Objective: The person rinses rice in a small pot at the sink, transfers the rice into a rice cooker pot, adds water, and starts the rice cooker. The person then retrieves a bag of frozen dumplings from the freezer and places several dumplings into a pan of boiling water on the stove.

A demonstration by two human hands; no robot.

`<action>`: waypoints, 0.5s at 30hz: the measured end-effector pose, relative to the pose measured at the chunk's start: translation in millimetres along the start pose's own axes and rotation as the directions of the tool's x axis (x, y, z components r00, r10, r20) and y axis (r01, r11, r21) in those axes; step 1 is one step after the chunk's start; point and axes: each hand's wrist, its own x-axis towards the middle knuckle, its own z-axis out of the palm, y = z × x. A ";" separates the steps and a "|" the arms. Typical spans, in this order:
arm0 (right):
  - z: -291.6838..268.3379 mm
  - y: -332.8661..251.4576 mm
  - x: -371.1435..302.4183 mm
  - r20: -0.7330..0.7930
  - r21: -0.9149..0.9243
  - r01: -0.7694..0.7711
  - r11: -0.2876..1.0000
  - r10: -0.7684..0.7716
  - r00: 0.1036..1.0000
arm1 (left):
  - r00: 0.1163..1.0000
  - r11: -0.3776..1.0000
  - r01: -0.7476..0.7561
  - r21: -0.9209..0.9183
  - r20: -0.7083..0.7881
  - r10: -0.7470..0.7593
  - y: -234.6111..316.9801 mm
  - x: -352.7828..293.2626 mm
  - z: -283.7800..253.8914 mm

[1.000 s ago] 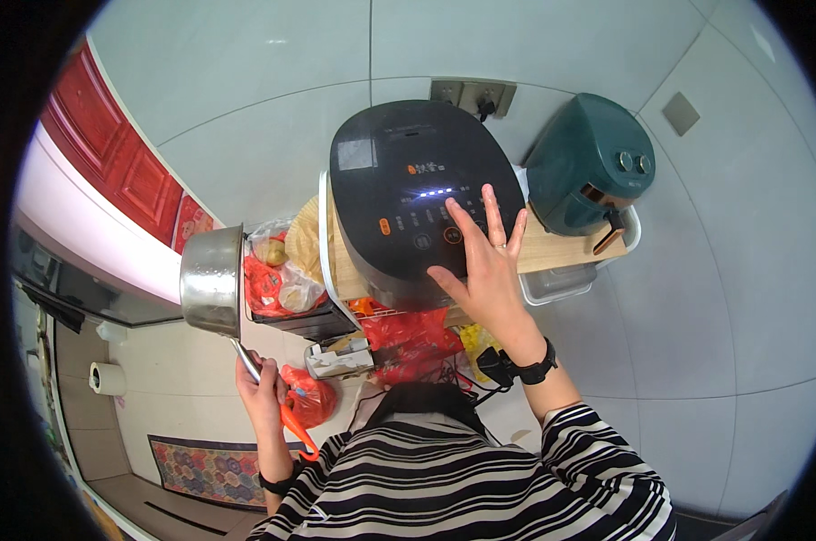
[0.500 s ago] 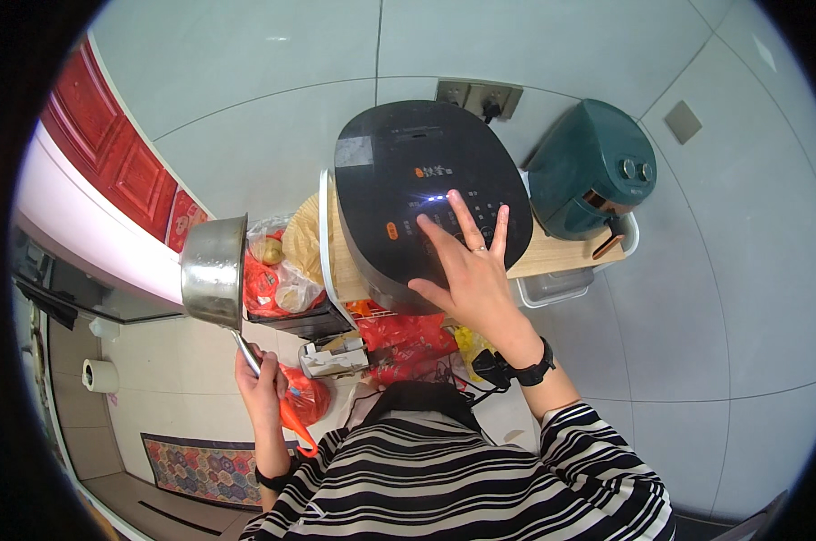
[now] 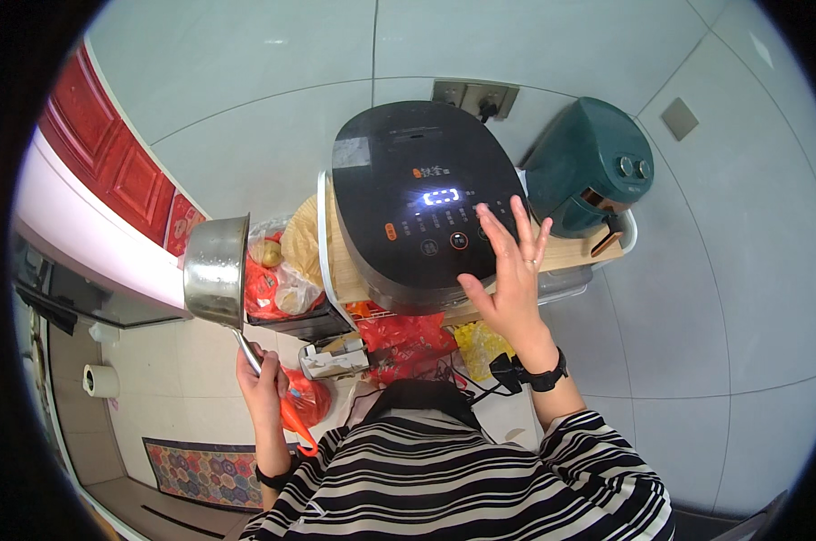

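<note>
Lower left of frame, nearest: left hand [image 3: 264, 379], fingers wrapped round the metal handle of a steel saucepan [image 3: 215, 270]. Pan is seen side-on, inside hidden. Orange hook-ended piece [image 3: 298, 426] sticks out below the grip; can't tell if it's part of the pan. I'd keep the pan out left, clear of the cooker, so only 1 hand is near the keys.

Centre-right: right hand [image 3: 513, 284], fingers spread wide, holding nothing, tips over the right part of the touch panel. Contact or hover: can't tell. Black wristband [image 3: 543, 370] sits well below the panel.

Frame centre: black rice cooker [image 3: 408, 162], lid down, on the wooden table [image 3: 577, 252]. Display [image 3: 442, 197] lit with white segments; orange-ringed button [image 3: 459, 241] just below the fingertips.

To do it well: 1 flat, dry fingertip, the other 4 digits lifted, since the keys sit close and a spread hand could catch 2. Tap lightly, don't lean. Stay on the right side so the display reads clear, and check it after each tap.

Farther, upper right: green air fryer [image 3: 588, 153], 2 knobs. Behind, top centre: wall socket [image 3: 475, 95], plug in.
</note>
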 end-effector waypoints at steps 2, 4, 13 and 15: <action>1.1 6.9 -10.4 -0.016 -0.009 -0.025 1.000 0.025 1.000 | 1.000 1.000 -0.007 0.010 0.002 0.007 -1.7 0.3 0.5; 1.4 10.3 -17.9 -0.023 -0.022 -0.062 0.998 0.061 0.998 | 1.000 1.000 -0.003 0.012 -0.005 0.003 -1.9 0.4 0.4; -0.2 3.4 -18.8 0.049 -0.119 -0.095 0.988 0.102 0.994 | 0.999 1.000 0.027 -0.001 0.039 -0.027 -4.8 2.4 -2.2; 1.9 -1.1 -13.2 0.069 -0.138 -0.098 0.986 0.108 0.992 | 0.999 0.999 0.032 -0.003 0.040 -0.032 -3.8 1.3 -1.3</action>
